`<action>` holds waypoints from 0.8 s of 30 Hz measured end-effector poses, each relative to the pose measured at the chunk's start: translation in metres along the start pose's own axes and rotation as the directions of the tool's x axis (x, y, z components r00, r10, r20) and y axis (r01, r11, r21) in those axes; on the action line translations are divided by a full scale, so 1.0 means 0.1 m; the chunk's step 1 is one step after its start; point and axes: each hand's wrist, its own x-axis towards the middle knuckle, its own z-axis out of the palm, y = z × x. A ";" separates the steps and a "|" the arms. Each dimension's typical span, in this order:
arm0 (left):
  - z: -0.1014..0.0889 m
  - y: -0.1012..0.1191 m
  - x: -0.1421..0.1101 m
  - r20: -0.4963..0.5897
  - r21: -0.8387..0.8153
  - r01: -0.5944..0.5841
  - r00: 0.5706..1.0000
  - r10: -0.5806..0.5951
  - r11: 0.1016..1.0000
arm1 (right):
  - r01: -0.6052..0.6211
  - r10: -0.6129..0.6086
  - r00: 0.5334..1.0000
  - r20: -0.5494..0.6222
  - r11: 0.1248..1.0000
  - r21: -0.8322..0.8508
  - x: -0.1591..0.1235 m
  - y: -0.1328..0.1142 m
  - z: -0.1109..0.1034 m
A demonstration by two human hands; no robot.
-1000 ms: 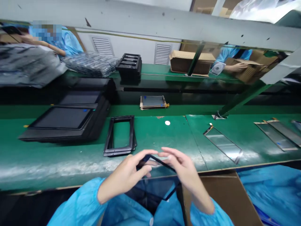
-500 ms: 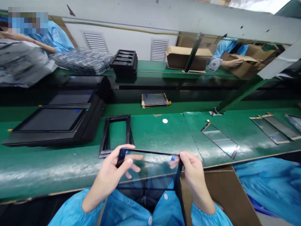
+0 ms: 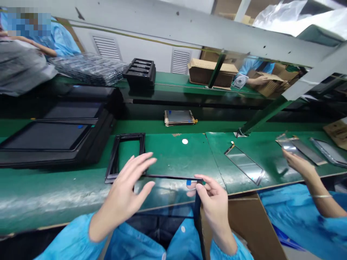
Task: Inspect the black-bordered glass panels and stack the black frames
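I hold a thin glass panel with a black border above the near edge of the green bench. My right hand pinches its right corner, by a small blue tab. Fingers spread, my left hand lies against the panel's left end, not gripping it. Just beyond the left hand, a stack of black rectangular frames lies on the bench.
Large black trays with dark screens fill the left. A small stack of panels lies mid-bench, a loose glass strip to the right. A co-worker's hand reaches over more strips at far right. A cardboard box stands by my right knee.
My left hand has let go of the panel's left corner and opened its fingers. The right hand keeps its pinch. A co-worker's hand has come into view at right.
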 end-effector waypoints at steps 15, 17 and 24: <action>0.16 0.16 0.17 0.438 -0.091 -0.023 0.897 0.060 0.996 | 0.009 -0.010 0.955 0.297 1.000 0.005 0.10 -0.02 0.10; 0.17 0.17 0.13 0.443 -0.226 0.167 0.895 -0.052 0.960 | -0.071 0.043 0.947 0.317 0.995 0.075 0.13 -0.01 0.10; 0.15 0.08 0.00 0.380 -0.582 0.519 0.854 -0.355 0.626 | -0.133 0.095 0.974 0.205 0.975 0.180 0.19 0.12 0.02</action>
